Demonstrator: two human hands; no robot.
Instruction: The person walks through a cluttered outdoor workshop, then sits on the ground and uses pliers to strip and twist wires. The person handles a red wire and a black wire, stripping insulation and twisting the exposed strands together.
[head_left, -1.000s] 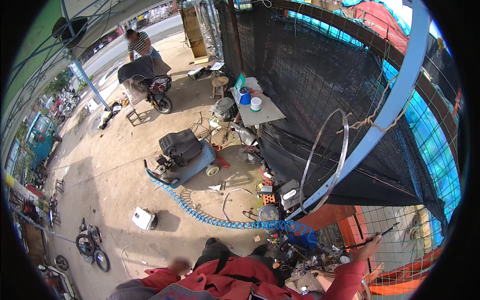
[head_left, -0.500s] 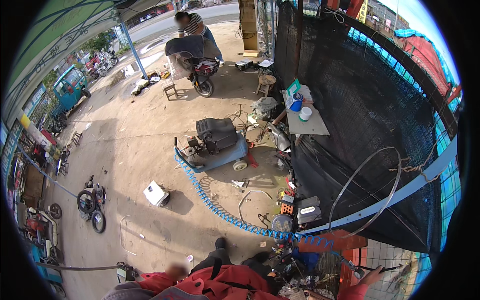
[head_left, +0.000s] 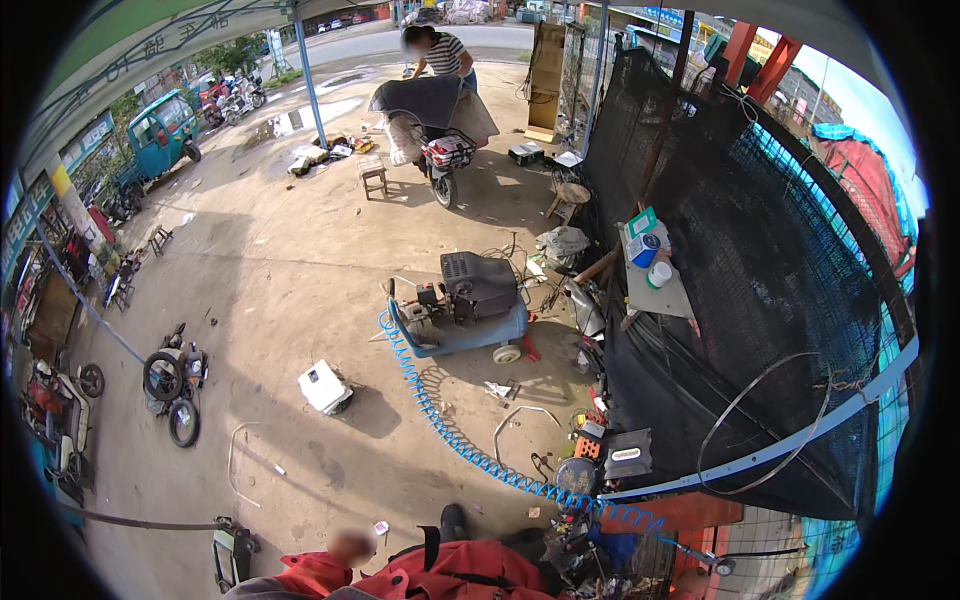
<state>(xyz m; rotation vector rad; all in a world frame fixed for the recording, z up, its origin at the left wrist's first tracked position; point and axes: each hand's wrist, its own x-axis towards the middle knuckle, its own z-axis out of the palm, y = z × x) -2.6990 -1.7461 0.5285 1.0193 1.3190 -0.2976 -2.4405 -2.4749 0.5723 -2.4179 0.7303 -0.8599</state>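
**Blue hose close by, both hands out of the picture**

Blue is the colour nearest the wearer: a blue coiled plastic air hose [head_left: 450, 440] runs across the bare concrete floor [head_left: 280, 270] from a blue-tanked air compressor with a black motor cover [head_left: 470, 305] down to the clutter at the lower edge, just beside a fold of red work clothing [head_left: 440, 575]. Neither the left hand nor the right hand shows, so I cannot tell whether the fingers are spread, pressed together or pinching anything.

Judging by this, no handling is under way; the head is turned out over the yard. Any reach for the hose would call for looking back down first, since its near end lies among small tools by the foot of the black mesh netting [head_left: 760, 260].

A thin silvery wheel rim [head_left: 770, 420] hangs against that netting at the right. A small grey table with tubs on it [head_left: 660, 295] stands at the netting's far end, and a white boxy case [head_left: 322, 387] sits alone on the floor, well apart from the compressor. Far off, a person in a striped shirt [head_left: 445, 50] bends over a covered scooter [head_left: 435, 110].

Against the frames from a second and half a second ago, the view has swung left. The rim has slid toward the right edge, and the red-sleeved right hand seen at the lower right corner is gone from view.
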